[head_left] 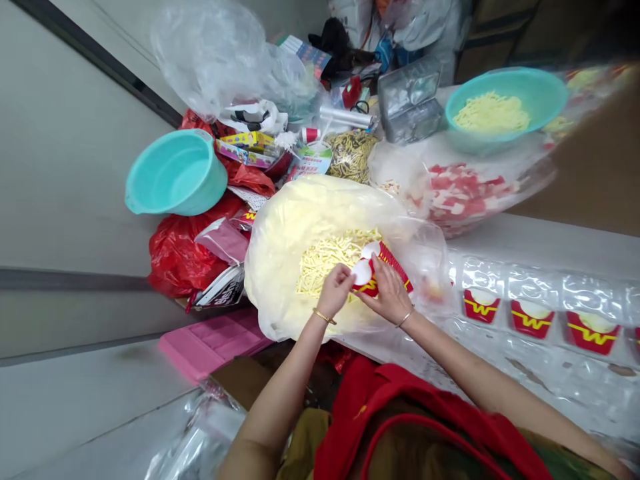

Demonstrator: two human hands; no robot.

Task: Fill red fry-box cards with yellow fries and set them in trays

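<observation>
A large clear plastic bag (280, 227) lies open in front of me, with a heap of pale yellow toy-like French fries (327, 257) inside. Over the heap, my right hand (389, 293) is closed on a stack of red fry cartons (397, 263) marked with yellow zigzags. My left hand (336, 291) pinches the edge of the front fry carton (369, 287), whose white rounded part (362, 272) faces up. That front carton sits slightly apart from the stack. My fingers cover part of it.
Clear blister trays holding red cartons (533, 317) line the table to the right. Turquoise basins stand at left (175, 172) and at far right (545, 100), the latter with yellow pieces. A bag of red and white pieces (465, 193) lies behind; a pink tray (215, 343) is at lower left.
</observation>
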